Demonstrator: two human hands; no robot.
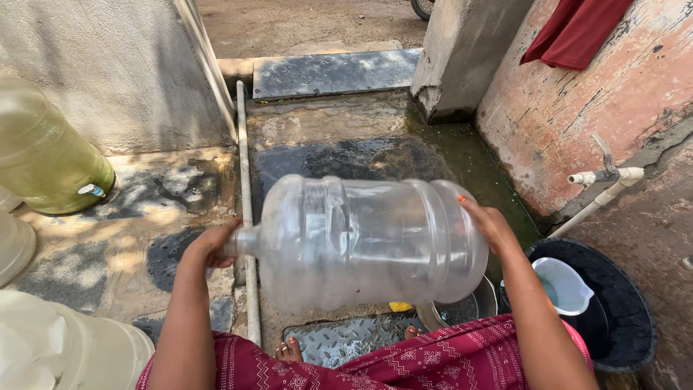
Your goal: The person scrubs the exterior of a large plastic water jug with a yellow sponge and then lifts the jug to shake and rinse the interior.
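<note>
The person holds a large clear water jug sideways in the air before them, above the wet stone floor. Its long axis runs left to right, with the neck pointing to the person's left and the base to the right. The left hand is wrapped around the neck. The right hand lies spread flat against the base. Below the jug sit a steel pot and a black tub holding a pale jug-shaped scoop.
</note>
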